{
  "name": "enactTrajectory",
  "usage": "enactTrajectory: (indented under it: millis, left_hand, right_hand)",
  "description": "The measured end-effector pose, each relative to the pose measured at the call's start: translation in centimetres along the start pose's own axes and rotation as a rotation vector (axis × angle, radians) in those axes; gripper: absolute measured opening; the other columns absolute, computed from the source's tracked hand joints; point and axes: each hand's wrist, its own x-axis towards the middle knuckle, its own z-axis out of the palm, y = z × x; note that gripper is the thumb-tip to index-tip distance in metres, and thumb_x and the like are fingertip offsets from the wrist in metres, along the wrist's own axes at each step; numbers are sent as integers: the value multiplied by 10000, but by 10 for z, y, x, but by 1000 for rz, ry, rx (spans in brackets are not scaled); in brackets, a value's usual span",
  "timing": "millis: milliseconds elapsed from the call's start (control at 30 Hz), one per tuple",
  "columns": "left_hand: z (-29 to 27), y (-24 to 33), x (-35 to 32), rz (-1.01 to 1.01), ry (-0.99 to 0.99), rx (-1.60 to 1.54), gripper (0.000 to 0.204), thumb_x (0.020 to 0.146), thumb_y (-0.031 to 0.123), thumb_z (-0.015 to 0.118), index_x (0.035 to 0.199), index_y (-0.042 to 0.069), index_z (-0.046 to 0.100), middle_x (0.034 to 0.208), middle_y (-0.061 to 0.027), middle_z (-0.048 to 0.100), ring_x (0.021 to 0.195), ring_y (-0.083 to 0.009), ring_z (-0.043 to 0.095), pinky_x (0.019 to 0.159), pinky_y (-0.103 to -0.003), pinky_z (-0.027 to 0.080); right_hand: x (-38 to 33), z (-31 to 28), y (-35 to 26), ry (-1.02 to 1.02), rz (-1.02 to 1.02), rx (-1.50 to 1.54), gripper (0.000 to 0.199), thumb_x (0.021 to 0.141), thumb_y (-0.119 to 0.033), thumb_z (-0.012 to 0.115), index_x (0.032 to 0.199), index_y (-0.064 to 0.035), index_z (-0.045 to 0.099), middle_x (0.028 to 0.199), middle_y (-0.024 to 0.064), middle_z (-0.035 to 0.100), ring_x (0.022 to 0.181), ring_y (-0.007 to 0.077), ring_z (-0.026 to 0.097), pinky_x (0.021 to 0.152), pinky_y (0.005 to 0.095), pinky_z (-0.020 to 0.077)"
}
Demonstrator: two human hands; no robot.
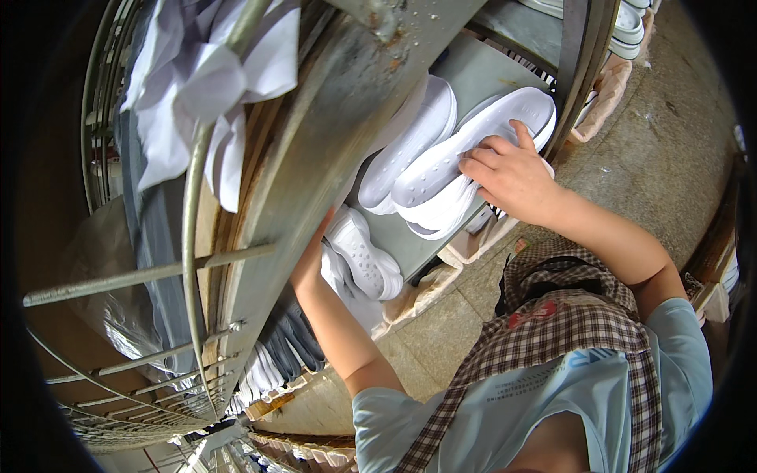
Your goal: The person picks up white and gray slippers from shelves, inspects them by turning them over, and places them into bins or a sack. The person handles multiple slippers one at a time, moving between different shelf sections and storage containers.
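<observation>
My right hand [509, 177] lies over the right edge of a stack of white shoe soles [441, 169] on a grey metal shelf [481, 75], fingers curled onto the top sole and thumb pointing up. A further white sole [410, 142] leans just left of the stack. My left hand [309, 264] reaches in under the slanted metal shelf beam [315, 158], which hides most of its fingers. It is next to another pile of white soles [364, 256] on the lower left of the same shelf.
White sheets [197, 79] hang over the wire rack frame [193, 236] at upper left. Dark and white soles [280, 355] are stacked on a lower level. Beige trays [465, 248] edge the shelf. More white soles [628, 27] sit at top right, above the concrete floor [654, 150].
</observation>
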Motion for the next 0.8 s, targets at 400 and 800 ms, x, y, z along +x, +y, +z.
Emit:
enactTrajectory:
  millis: [400,800]
  left_hand:
    - [-4,-14,3,22,-34,-140,793,623,176,846,1186,15,313,1192,-129,421,1087,-206,425,957,-331,350]
    - [32,-47,0,-279,-195,326,650,655,72,774,1145,17,351,1125,-130,463,1025,-213,476,887,-288,389]
  right_hand:
    - [-18,7,9,17,-153,63,275,698,-124,621,970,-139,581,933,-26,601,982,158,532,987,578,248]
    - [-16,6,6,42,-106,127,296,694,-62,600,980,-131,567,901,-22,602,968,163,528,994,548,241]
